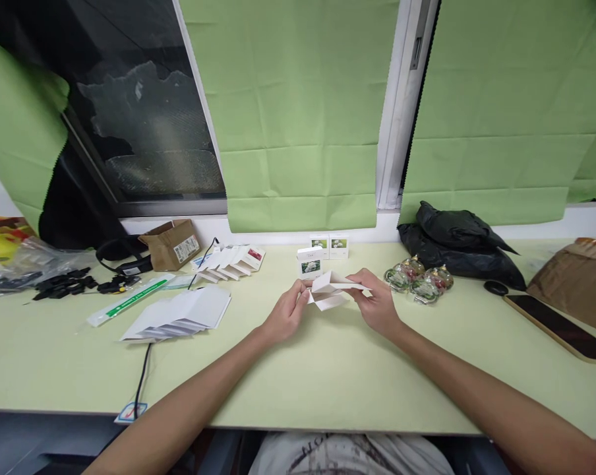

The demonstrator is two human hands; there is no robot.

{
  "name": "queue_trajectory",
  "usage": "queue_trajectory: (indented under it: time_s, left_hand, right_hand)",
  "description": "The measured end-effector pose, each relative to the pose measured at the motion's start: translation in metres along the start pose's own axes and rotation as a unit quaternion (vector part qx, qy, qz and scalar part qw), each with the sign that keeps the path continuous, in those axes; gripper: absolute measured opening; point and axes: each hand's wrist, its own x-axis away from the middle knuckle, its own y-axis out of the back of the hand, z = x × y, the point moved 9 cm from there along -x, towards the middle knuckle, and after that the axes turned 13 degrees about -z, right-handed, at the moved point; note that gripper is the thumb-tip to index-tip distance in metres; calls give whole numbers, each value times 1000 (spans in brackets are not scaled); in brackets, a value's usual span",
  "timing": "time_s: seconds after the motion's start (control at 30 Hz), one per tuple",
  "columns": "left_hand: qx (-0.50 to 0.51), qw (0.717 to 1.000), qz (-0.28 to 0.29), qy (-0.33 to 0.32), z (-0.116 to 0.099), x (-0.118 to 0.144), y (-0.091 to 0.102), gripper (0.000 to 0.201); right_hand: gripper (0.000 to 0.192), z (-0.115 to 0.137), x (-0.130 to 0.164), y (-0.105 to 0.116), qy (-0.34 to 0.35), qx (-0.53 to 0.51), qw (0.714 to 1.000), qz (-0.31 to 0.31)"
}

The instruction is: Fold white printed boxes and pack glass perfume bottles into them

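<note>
Head view, grip: I see my left hand (287, 310) and right hand (377, 305) both pinched shut on the half-folded white carton (330, 291), held just above the surface (298, 376).
Risk: I judge a flap could crease or slip if I squeeze unevenly.
Surface: pale green; finished small boxes (310, 262) just behind the carton, flat blanks (182, 313) to its left, glass ornaments (419, 280) to its right.
Room: green blinds (298, 112) behind the carton.

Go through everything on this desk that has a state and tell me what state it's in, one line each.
Left hand: gripping the white carton blank.
Right hand: gripping the same blank.
White carton blank: partly folded, held above the desk.
Assembled small boxes: upright, closed.
Flat blanks stack: unfolded, fanned.
Brown cardboard box: flaps open.
Phone: screen dark.
Black bag: crumpled.
</note>
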Motion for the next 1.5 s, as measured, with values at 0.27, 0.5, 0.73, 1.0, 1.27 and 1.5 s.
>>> queue_trajectory:
  time_s: [0.27, 0.5, 0.73, 1.0, 1.27, 1.5]
  left_hand:
    - [-27, 1000, -2, 11, 7, -5, 6, 30]
    - [-26, 1000, 5, 7, 8, -6, 7, 32]
    - [-25, 1000, 10, 2, 10, -6, 6, 29]
    - [-22, 1000, 22, -4, 11, -3, 2, 31]
    - [-16, 1000, 23, -9, 5, -2, 1, 28]
    - [10, 1000, 21, -19, -6, 4, -4, 28]
  right_hand:
    - [23, 3, 2, -4, 52, 4, 998, 39]
    - [26, 7, 1, -6, 70, 20, 996, 58]
    - [29, 10, 9, -10, 103, 23, 991, 77]
    - [29, 9, 9, -12, 100, 46, 991, 80]
    - [34, 20, 17, -14, 161, 72, 981, 81]
    - [35, 17, 18, -18, 156, 96, 978, 95]
